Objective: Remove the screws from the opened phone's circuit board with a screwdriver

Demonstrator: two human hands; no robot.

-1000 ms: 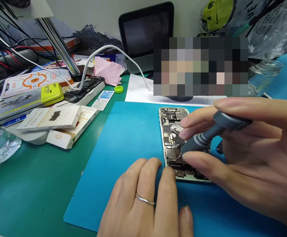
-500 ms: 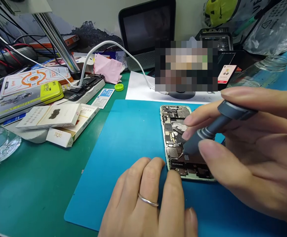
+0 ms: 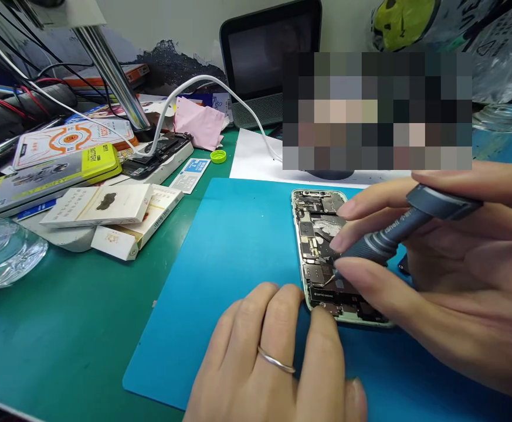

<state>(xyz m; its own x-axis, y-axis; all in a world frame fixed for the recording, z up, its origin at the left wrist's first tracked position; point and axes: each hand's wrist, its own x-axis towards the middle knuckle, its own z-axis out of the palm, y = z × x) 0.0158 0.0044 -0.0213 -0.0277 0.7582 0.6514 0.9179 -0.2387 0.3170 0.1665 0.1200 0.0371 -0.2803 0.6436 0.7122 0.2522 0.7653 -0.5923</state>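
Note:
An opened smartphone [image 3: 326, 246] lies on the blue mat, its circuit boards and inner parts bare. My left hand [image 3: 277, 351], with a ring on one finger, braces the phone's lower left corner; its fingertips touch the left and bottom edges. In my right hand [image 3: 449, 269] is a grey precision screwdriver [image 3: 387, 237], pinched between thumb and fingers and leaning over the phone. Its thin tip reaches down to the inside, just above the black strip near the bottom. My right fingers and the handle hide much of the phone's right side.
Beneath the phone is a blue mat [image 3: 212, 264] on a green table [image 3: 71, 340]. At left are white boxes [image 3: 101, 205], a yellow-grey battery box [image 3: 53, 179] and a glass dish [image 3: 9, 252]. A white cable [image 3: 194, 79] arches behind. A dark screen device [image 3: 273, 53] stands at the back.
The whole view has shifted slightly, so things appear further right. The screwdriver's tip stays at about the same spot on the phone, while its handle and my right fingers have turned a little.

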